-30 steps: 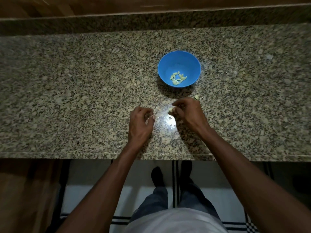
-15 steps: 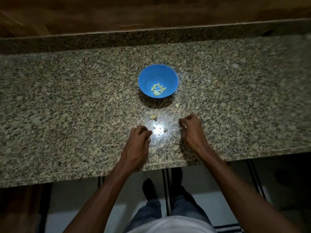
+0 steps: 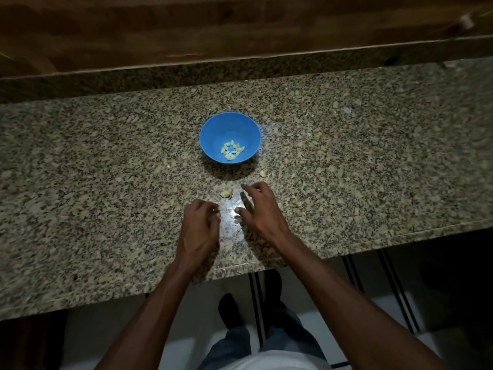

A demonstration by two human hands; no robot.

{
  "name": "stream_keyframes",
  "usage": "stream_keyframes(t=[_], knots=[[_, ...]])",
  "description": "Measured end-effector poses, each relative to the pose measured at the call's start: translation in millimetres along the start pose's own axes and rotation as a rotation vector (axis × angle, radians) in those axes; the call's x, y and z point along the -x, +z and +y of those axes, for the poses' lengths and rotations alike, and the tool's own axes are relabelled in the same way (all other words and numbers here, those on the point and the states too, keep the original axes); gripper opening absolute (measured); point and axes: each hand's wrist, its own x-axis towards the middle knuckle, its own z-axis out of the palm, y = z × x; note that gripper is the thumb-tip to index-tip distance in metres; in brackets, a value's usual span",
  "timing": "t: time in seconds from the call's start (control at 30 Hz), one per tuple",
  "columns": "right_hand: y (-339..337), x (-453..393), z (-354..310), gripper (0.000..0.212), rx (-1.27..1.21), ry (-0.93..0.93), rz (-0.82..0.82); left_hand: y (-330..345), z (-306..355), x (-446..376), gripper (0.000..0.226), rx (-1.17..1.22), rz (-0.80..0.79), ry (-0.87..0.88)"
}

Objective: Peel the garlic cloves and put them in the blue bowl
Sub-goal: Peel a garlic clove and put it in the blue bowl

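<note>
The blue bowl (image 3: 213, 129) stands on the granite counter and holds several peeled garlic cloves (image 3: 232, 151). A loose clove (image 3: 226, 193) lies on the counter just in front of the bowl. Another small clove (image 3: 263, 173) lies to the bowl's front right. My right hand (image 3: 257, 209) hovers low over the counter with its fingers spread, its fingertips just right of the near clove. My left hand (image 3: 200, 225) rests beside it with its fingers curled under; I see nothing in it.
The speckled granite counter (image 3: 106, 169) runs left to right, with its front edge (image 3: 266, 263) under my wrists. A raised granite ledge and a wooden wall (image 3: 240, 28) lie behind the bowl. A bright glare spot sits between my hands.
My right hand has opened and moved left toward the near clove. My left hand stays curled. The view has pulled back, so the bowl looks farther away.
</note>
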Motion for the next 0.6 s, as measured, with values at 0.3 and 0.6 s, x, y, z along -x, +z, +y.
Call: stream_keyframes(t=[0.3,0.6], knots=[[24,-18,0,0.013,0.224,-0.335,-0.015,5,-2,14,0.024,-0.038,-0.098,0.021],[-15,-3,8,0.036,-0.380,0.034,-0.049,-14,-11,3,0.022,0.054,0.038,-0.128]])
